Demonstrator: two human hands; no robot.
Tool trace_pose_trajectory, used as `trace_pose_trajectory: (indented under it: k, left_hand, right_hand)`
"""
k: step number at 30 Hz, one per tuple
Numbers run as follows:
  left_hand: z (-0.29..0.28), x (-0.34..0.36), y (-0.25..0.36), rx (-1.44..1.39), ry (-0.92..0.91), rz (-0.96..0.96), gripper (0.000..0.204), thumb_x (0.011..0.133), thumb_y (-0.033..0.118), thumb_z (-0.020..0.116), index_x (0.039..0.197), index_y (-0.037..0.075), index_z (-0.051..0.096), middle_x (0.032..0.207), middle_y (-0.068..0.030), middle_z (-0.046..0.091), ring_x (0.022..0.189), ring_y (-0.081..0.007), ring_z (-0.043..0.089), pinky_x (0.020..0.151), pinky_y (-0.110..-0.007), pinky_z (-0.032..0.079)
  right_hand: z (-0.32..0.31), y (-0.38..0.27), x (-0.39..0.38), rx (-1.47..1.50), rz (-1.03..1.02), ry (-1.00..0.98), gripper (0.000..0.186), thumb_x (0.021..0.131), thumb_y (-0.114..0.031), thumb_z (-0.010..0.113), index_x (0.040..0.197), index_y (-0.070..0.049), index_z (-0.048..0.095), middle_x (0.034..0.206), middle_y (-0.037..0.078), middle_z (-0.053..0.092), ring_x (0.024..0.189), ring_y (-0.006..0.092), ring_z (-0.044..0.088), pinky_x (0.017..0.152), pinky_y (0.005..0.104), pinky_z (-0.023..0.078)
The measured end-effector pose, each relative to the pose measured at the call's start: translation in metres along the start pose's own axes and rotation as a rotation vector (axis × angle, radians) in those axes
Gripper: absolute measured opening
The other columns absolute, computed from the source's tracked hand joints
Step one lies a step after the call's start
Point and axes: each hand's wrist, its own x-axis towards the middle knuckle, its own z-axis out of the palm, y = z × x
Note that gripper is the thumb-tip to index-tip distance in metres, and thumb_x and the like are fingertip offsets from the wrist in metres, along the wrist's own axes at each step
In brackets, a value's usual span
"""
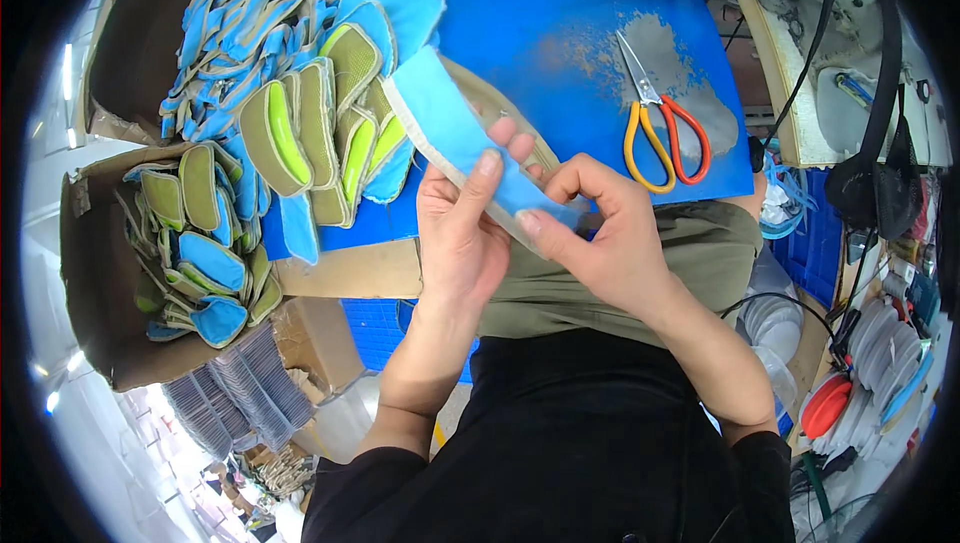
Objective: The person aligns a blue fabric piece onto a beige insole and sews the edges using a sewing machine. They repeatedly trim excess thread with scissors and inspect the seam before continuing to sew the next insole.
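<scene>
Both hands on it: left hand (462,233) and right hand (600,233) pinch the blue fabric piece (455,133), grip clamped. Scissors (662,133) lie untouched on the counter (560,13); trimming looks next.

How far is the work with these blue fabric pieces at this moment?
Done, it seems: a pile of blue and green padded pieces lies on the blue table, and more fill the cardboard box. In hand: the left hand and right hand hold one blue fabric strip. The scissors lie unused. What remains I cannot tell.
</scene>
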Motion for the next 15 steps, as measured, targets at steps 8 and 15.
trace_pose_trajectory:
  k: [8, 15]
  left_hand:
    - [0.002, 0.000, -0.006, -0.025, -0.011, 0.051, 0.037, 0.099, 0.009, 0.070, 0.133, 0.003, 0.055, 0.131, -0.0153, 0.067, 0.122, -0.0284, 0.065, 0.096, -0.045, 0.059]
    - [0.005, 0.001, -0.007, -0.030, -0.047, 0.051, 0.049, 0.101, 0.010, 0.065, 0.147, 0.004, 0.047, 0.136, -0.0100, 0.066, 0.125, -0.0224, 0.063, 0.109, -0.041, 0.051]
  right_hand:
    - [0.000, -0.006, 0.004, 0.054, 0.122, 0.026, 0.023, 0.088, -0.006, 0.076, 0.077, -0.003, 0.056, 0.077, 0.002, 0.062, 0.071, 0.0064, 0.054, 0.063, 0.0246, 0.042]
    - [-0.001, -0.012, 0.010, 0.174, 0.206, 0.002, 0.021, 0.090, -0.009, 0.076, 0.104, 0.000, 0.063, 0.081, 0.000, 0.064, 0.075, 0.0040, 0.056, 0.067, 0.0231, 0.046]
